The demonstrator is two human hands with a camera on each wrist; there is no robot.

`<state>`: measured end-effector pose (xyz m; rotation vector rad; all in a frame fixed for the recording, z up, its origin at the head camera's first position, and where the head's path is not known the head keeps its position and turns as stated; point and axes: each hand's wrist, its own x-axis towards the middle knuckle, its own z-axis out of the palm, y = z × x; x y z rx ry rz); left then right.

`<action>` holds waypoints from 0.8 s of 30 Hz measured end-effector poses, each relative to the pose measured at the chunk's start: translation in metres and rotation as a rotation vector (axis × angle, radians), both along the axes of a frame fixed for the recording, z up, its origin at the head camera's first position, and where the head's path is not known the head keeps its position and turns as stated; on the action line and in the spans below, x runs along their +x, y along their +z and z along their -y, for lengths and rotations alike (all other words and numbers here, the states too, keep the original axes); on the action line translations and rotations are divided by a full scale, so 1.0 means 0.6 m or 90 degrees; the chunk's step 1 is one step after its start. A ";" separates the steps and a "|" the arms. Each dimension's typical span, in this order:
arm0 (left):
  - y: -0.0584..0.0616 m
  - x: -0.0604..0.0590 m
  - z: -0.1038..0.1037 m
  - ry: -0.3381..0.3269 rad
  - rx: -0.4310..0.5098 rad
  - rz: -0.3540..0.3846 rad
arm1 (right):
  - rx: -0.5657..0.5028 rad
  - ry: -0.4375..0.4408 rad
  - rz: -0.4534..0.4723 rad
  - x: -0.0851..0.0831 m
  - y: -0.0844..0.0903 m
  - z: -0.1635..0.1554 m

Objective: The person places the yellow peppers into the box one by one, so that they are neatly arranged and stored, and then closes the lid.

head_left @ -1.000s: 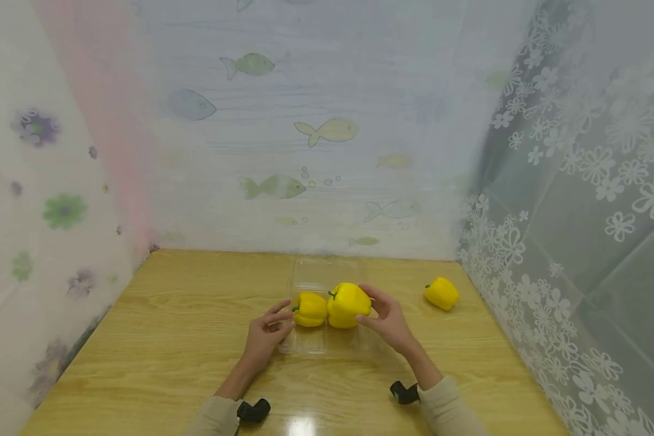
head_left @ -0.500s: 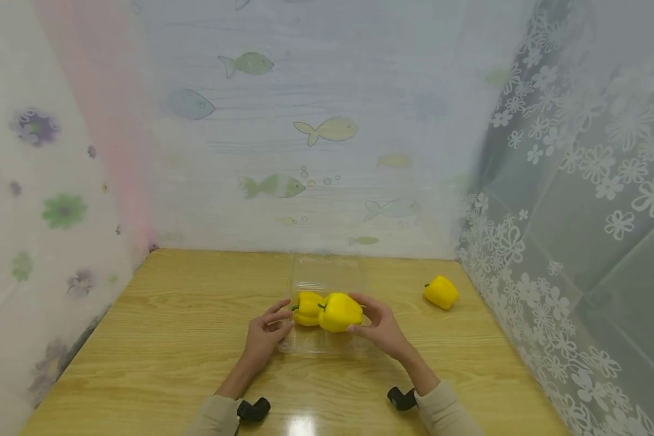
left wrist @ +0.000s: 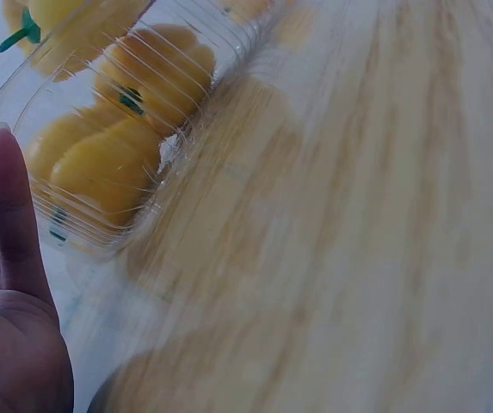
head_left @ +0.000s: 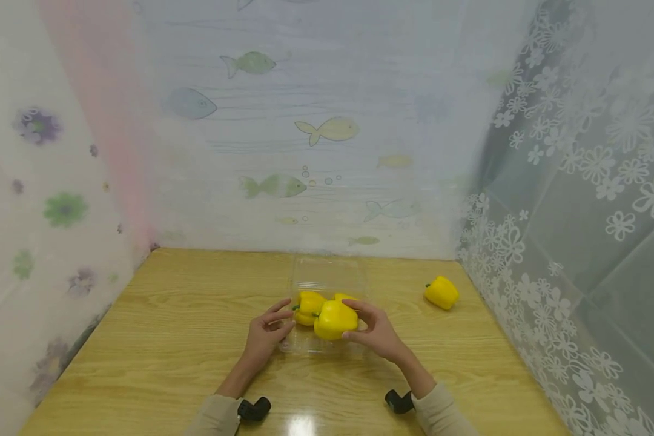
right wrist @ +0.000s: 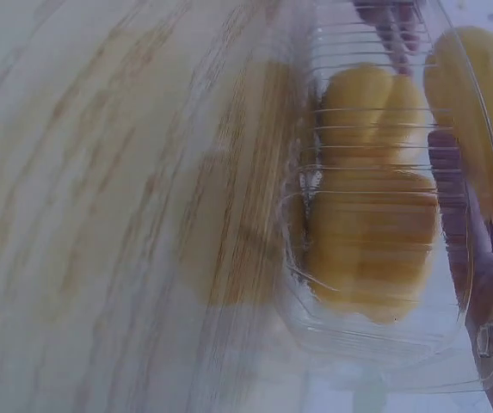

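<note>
My right hand [head_left: 378, 332] holds a yellow bell pepper [head_left: 335, 320] by its right side, above a clear plastic container [head_left: 327, 348]. Inside the container are two more yellow peppers, one at the left [head_left: 307, 300] and one further back at the right [head_left: 344, 297], mostly covered by the held one. Through the clear wall, the right wrist view shows both lower peppers [right wrist: 371, 245], while the held pepper [right wrist: 470, 112] sits above the rim. My left hand [head_left: 264, 333] pinches the container's left rim; its thumb [left wrist: 14, 215] reaches that rim in the left wrist view.
Another yellow pepper [head_left: 441, 293] lies alone on the wooden table [head_left: 196, 315], towards the right edge. The container's clear lid [head_left: 329, 270] lies folded back behind it. Patterned curtains [head_left: 327, 151] surround the table at the back and sides.
My right hand has brought its pepper left and nearer to me, in front of the other two. The pepper behind it now partly shows. The left hand stays in place.
</note>
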<state>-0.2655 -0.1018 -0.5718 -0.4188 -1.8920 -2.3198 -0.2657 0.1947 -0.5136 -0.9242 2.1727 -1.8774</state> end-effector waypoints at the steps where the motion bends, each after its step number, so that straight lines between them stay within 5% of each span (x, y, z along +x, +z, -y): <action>1: 0.000 0.000 0.000 0.000 0.001 0.000 | 0.004 0.001 0.000 0.000 -0.001 0.000; 24: 0.006 0.003 -0.002 -0.010 0.010 -0.001 | 0.090 -0.005 -0.003 0.005 0.003 0.020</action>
